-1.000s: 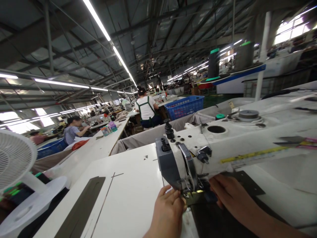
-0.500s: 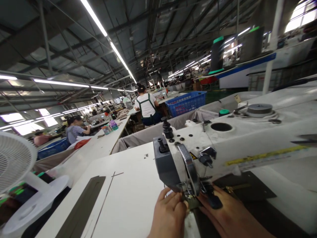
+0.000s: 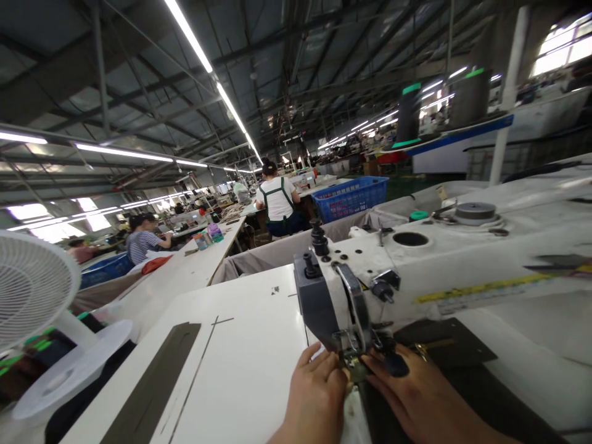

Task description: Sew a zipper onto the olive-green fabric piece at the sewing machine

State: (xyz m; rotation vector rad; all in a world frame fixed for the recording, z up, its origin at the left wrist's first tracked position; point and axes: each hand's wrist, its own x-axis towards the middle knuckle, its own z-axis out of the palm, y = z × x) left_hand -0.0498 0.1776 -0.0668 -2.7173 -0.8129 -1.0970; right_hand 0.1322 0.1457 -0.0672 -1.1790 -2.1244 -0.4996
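Observation:
A white sewing machine (image 3: 345, 271) with a dark grey head cover stands in front of me. Under its presser foot lies a dark olive fabric piece (image 3: 358, 370), which runs on toward me beneath my right wrist. On the left of the needle area, my left hand (image 3: 319, 385) has its fingers bent and pressed together at the fabric's edge; the thumb tip shows close to the foot. My right hand (image 3: 411, 385) is on the other side, its fingertips closed on the fabric beside the foot. A black part of the machine covers some of its fingers.
Olive strips (image 3: 152, 382) lie on the white table (image 3: 240, 357) at the left. A white fan (image 3: 37, 290) stands at the far left. A further flat dark piece (image 3: 448, 345) rests under the machine arm. Beyond are a blue basket (image 3: 351, 198) and seated co-workers.
The view has shifted slightly, so most of the scene sits a little lower and to the right. Both hands stay at the presser foot; the fabric's motion is hard to make out.

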